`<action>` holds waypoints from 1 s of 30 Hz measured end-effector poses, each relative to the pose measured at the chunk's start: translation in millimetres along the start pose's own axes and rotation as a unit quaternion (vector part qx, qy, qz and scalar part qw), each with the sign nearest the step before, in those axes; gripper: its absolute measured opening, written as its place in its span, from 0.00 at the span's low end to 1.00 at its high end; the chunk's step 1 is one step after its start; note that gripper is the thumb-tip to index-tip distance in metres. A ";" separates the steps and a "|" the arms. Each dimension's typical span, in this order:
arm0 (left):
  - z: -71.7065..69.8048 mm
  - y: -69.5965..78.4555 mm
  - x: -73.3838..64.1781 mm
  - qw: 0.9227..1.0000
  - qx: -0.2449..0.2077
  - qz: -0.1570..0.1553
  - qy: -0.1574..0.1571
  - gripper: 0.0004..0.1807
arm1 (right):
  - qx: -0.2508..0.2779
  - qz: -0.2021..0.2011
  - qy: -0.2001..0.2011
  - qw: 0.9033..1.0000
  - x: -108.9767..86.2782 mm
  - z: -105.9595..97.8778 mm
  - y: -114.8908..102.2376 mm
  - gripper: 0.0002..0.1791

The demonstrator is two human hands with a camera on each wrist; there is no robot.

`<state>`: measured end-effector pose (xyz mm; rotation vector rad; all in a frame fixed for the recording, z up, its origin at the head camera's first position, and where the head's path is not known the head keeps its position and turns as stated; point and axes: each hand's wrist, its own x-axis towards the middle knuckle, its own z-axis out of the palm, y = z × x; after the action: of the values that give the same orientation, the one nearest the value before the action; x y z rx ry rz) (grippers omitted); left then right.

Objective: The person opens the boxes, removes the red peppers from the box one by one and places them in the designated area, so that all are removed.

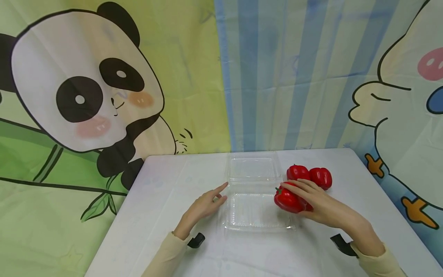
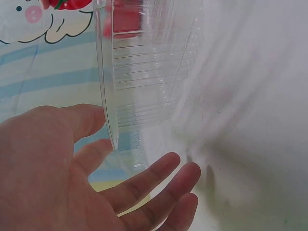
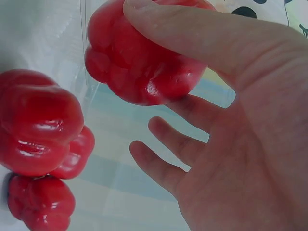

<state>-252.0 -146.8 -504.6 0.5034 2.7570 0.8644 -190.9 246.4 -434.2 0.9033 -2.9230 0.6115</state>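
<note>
My right hand (image 1: 320,202) grips a glossy red bell pepper (image 1: 288,199) with a green stem, over the right side of a clear plastic clamshell box (image 1: 254,227). In the right wrist view the thumb lies across this pepper (image 3: 144,72), an index finger is behind it, and the other fingers extend below. My left hand (image 1: 205,204) is at the box's left edge, fingers loosely extended. The left wrist view shows its thumb and index fingertips right at the clear rim (image 2: 107,96), with the other fingers (image 2: 163,192) spread beneath. The box lies open, its lid (image 1: 254,169) folded back.
Two more red bell peppers, one (image 1: 297,172) beside the other (image 1: 320,178), sit right of the lid, just beyond my right hand. The white table (image 1: 180,173) ends at a cartoon-printed curtain (image 1: 270,77) behind and at the sides.
</note>
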 end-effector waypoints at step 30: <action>0.1 -0.9 1.1 1.000 0.005 -0.001 -0.003 0.31 | 0.022 0.065 0.031 0.997 -32.4 -11.4 18.8 0.59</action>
<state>-253.2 -147.1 -505.3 0.5038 2.7572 0.8492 -175.4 282.3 -434.8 0.6875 -2.9417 0.6985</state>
